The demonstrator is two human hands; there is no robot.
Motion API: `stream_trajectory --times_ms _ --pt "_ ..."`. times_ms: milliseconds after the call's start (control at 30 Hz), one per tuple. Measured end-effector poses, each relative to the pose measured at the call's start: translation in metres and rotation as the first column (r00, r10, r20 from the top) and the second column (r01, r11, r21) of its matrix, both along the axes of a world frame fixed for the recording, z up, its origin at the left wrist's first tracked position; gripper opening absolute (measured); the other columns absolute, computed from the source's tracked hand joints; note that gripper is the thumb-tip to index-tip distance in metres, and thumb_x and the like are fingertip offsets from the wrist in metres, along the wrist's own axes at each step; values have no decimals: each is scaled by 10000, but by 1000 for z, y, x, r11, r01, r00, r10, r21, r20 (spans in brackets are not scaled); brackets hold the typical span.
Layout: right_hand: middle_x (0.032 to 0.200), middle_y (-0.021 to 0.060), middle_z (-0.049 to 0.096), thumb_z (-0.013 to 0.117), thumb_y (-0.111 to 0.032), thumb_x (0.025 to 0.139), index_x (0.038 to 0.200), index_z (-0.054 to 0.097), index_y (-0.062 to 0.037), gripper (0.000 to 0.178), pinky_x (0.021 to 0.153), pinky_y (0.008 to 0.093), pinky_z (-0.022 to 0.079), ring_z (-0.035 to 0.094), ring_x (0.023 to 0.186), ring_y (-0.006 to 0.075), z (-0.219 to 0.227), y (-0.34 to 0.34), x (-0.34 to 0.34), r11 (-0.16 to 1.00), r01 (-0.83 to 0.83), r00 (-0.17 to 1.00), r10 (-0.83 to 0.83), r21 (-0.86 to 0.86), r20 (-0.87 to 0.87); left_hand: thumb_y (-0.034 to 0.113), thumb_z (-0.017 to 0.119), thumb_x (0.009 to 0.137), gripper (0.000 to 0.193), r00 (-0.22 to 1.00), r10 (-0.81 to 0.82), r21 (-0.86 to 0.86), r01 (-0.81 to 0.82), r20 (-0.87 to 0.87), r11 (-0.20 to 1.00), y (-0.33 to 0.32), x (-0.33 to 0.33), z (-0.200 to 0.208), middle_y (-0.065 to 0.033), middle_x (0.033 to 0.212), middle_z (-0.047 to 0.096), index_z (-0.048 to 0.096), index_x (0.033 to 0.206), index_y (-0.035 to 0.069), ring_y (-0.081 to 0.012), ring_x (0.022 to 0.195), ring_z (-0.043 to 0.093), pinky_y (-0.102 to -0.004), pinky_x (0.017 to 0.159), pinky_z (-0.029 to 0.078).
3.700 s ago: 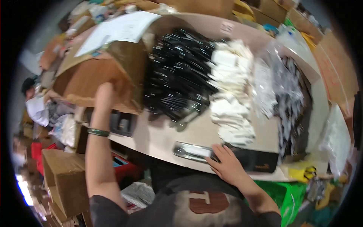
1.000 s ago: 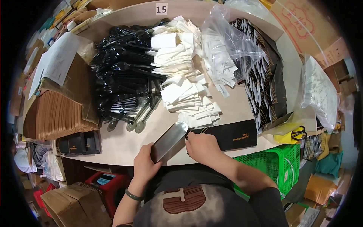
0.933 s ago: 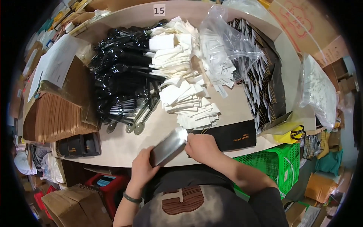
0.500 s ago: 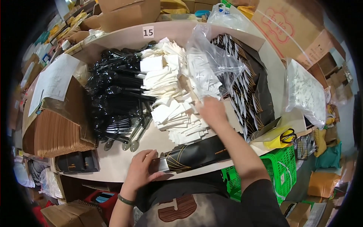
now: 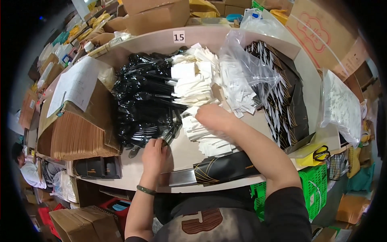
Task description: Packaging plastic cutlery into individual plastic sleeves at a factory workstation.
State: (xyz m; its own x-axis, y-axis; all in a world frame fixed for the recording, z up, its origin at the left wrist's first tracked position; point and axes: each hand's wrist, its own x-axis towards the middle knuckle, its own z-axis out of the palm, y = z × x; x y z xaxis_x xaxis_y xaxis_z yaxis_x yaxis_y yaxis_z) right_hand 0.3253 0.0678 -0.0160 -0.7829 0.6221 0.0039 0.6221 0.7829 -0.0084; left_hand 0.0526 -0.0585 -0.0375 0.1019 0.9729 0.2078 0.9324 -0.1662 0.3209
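Note:
My left hand (image 5: 154, 156) reaches to the front edge of a pile of shiny black plastic cutlery (image 5: 147, 86), its fingers curled together among the handles. What they pinch is hidden. Over a heap of folded white paper packets (image 5: 196, 92), my right hand (image 5: 214, 117) is closed, with its fingertips out of sight. Along the table's front edge lies a black sleeve with gold lines (image 5: 225, 168), and a flat silver metal piece (image 5: 177, 178) sticks out of its left end. Neither hand touches the sleeve.
A carton of brown card pieces (image 5: 80, 135) stands at left. White packets (image 5: 236, 86) under a clear plastic bag (image 5: 252, 60) and a row of black sleeves (image 5: 294, 97) lie at right. A green crate (image 5: 316, 189) stands below. A person (image 5: 30, 171) is at far left.
My left hand has left the metal piece and moved up to the black cutlery. My right hand has shifted from beside the bagged packets leftward onto the white packet heap. The view has turned slightly.

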Motion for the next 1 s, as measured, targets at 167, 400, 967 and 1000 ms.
stream_trajectory --times_ms 167,400,967,1000 --pt "774 216 667 671 -151 754 755 675 18 170 693 453 539 673 729 361 29 -24 1 944 252 949 -284 -213 -137 135 702 850 209 998 19 -78 -14 58 997 3 -14 3 -134 958 622 638 1039 71 -371 904 628 -446 746 512" --pt "760 198 685 700 -268 776 840 689 -5 271 708 433 540 684 739 343 31 -125 -69 726 56 860 -384 -685 -337 129 710 837 156 999 -28 15 28 38 999 12 -26 4 -143 848 612 574 847 53 -357 831 614 -469 725 477" --pt "864 107 609 652 -128 839 895 646 -81 73 775 442 510 629 885 323 -1 -191 -82 865 -106 957 -46 -491 -288 91 592 921 105 934 69 115 -116 350 987 -113 -5 -29 -141 890 612 612 1016 52 -365 818 583 -432 727 450" --pt "878 94 609 675 -144 834 895 651 -90 85 790 443 490 618 898 313 -2 -191 -81 901 -98 909 -92 -422 -406 91 592 921 105 934 79 112 -125 349 986 -114 -4 -33 -141 890 612 612 1016 52 -365 818 583 -432 727 450"
